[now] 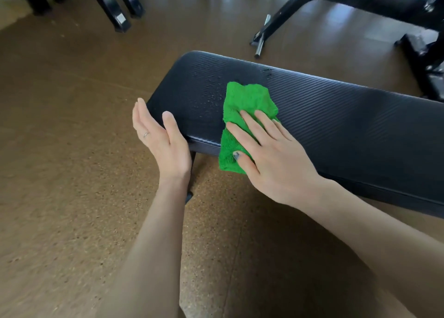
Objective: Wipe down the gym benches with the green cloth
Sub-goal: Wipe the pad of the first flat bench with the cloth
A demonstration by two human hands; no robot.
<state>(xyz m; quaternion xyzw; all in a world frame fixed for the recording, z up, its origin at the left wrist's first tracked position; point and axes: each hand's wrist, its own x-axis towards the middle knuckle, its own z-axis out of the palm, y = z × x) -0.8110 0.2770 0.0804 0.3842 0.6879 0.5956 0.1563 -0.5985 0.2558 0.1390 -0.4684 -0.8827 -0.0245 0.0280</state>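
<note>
While the right hand (271, 154) lies flat with its fingers spread, pressing the green cloth (245, 115) down onto the black padded gym bench (348, 125), the left hand (161, 137) stands on edge with fingers straight and together, holding nothing, its thumb resting on the rounded end of the pad. The cloth is crumpled, partly on the ribbed top and partly draped over the near edge, where the right thumb pins it. Small wet droplets (213, 94) speckle the top just left of the cloth. A thin ring (146, 134) sits on one left finger. Black equipment frames (288, 7) stand on the brown speckled floor (60, 149) behind.
</note>
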